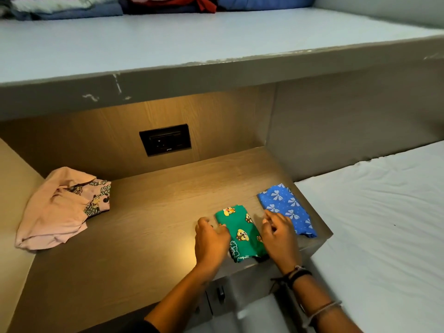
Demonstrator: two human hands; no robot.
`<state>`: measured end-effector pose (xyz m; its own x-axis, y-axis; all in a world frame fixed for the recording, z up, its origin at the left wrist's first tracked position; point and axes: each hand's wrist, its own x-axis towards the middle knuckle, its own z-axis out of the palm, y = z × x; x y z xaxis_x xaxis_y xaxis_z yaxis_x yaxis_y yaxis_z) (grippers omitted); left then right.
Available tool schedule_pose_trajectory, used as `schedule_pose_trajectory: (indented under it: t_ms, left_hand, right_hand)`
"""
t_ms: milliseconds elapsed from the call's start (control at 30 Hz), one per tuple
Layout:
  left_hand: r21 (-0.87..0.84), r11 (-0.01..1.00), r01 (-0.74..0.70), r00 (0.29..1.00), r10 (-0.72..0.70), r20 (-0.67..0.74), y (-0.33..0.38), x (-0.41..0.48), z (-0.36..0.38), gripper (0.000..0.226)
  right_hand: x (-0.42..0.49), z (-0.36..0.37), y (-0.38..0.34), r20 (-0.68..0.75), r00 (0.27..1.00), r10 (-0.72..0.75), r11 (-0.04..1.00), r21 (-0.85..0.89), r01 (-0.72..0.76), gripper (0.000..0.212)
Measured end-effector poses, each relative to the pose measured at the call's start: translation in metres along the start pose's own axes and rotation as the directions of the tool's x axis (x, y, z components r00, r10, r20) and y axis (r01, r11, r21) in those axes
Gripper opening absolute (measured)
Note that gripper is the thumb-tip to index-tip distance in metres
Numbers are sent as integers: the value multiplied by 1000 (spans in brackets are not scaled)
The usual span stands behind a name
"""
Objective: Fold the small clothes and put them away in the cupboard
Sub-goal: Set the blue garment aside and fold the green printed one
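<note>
Both hands are flanking the green cloth (pixel 242 233), which is lying folded near the front edge of the wooden shelf (pixel 153 212). Left hand (pixel 211 241) is resting knuckles-up against the cloth's left edge, fingers curled under; whether they are pinching the fabric cannot be told, as the tips are hidden. Right hand (pixel 280 237) is covering the cloth's right edge, fingers loosely curled and holding nothing visible. Dark bands (pixel 298 272) are circling the right wrist. Blue cloth (pixel 287 209) with a bow print is lying folded just beside the green one, to its right. Pink garment (pixel 57 210) is sitting unfolded at the shelf's left end, well apart. Black socket (pixel 165 139) is showing on the back panel. Stacked clothes (pixel 72 7) are lying on the ledge (pixel 216 37) above.
</note>
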<state>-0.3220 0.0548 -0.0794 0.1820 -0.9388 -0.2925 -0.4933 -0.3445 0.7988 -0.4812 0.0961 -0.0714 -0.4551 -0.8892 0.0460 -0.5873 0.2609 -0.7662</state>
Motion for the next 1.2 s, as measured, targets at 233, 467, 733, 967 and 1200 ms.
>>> schedule_pose_trajectory:
  t_ms: [233, 467, 733, 967, 1200]
  left_hand:
    - [-369, 857, 360, 927, -286, 242, 29, 15, 10, 37]
    - [-529, 786, 321, 908, -97, 407, 41, 0, 2, 21]
    - [-713, 581, 393, 816, 136, 562, 78, -24, 9, 30]
    - [-674, 673, 305, 914, -6, 407, 121, -31, 87, 21]
    - [201, 942, -270, 962, 254, 104, 99, -20, 121, 87]
  right_hand:
    - [27, 4, -22, 421, 898, 126, 973, 122, -194, 17]
    - [26, -1, -19, 443, 891, 95, 903, 338, -264, 17]
    - [32, -40, -17, 495, 866, 72, 519, 722, -457, 28]
    - [87, -85, 19, 222, 968, 119, 806, 547, -225, 21]
    - [111, -73, 52, 204, 979, -9, 999, -39, 18, 42]
